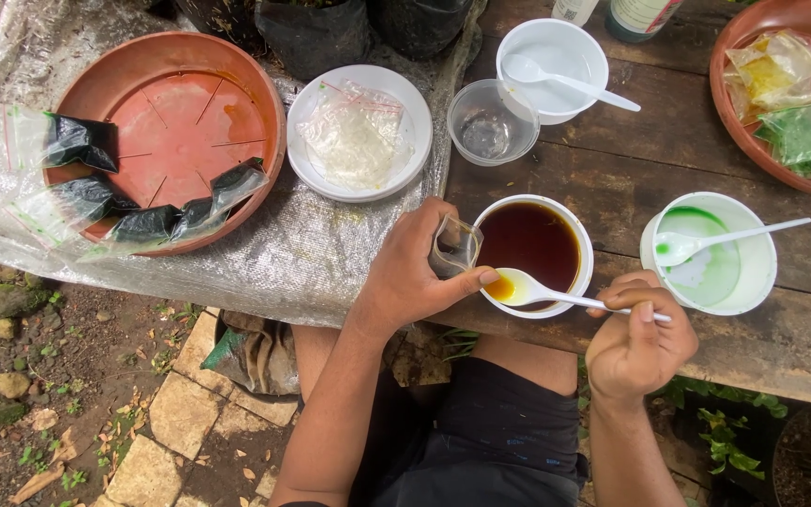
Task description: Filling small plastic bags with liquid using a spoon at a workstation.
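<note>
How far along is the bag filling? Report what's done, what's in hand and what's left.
Done: four dark filled bags lie on the terracotta saucer. In hand: the left hand holds a small clear bag open while the right hand brings a white spoon of brown liquid. Left: the brown bowl looks nearly full, and empty bags wait on the white plate.
</note>
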